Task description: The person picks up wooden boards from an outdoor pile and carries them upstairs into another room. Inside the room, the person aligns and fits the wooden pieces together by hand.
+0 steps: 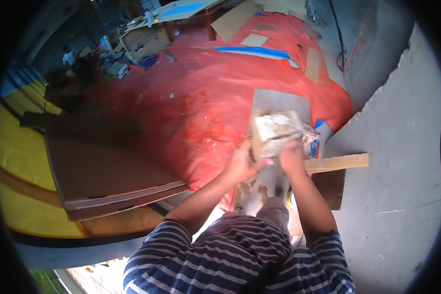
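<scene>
A pale block [278, 130], whitish on top and brownish along its left side, sits right of centre in the frame, blurred enough that its exact nature cannot be told. It lies just above both hands in the picture, tilted, between them. The left hand [242, 162] cups its lower left corner, with the thumb pointing right below the block and the fingers along its left side. The right hand [292, 156] has its fingers bunched together at the block's lower right edge; blur hides whether they pinch it or only touch it.

Behind the block, right of centre, a grey board [281, 100] lies on a red sheet [201, 98] that spreads across the middle and upper frame. A crumpled bag [311, 142] shows just right of the block, and a wooden strip [340, 162] runs rightward from near the right hand. Stacked brown panels [108, 166] fill the lower left, well apart from the left hand. A grey wall [402, 147] takes up the right side.
</scene>
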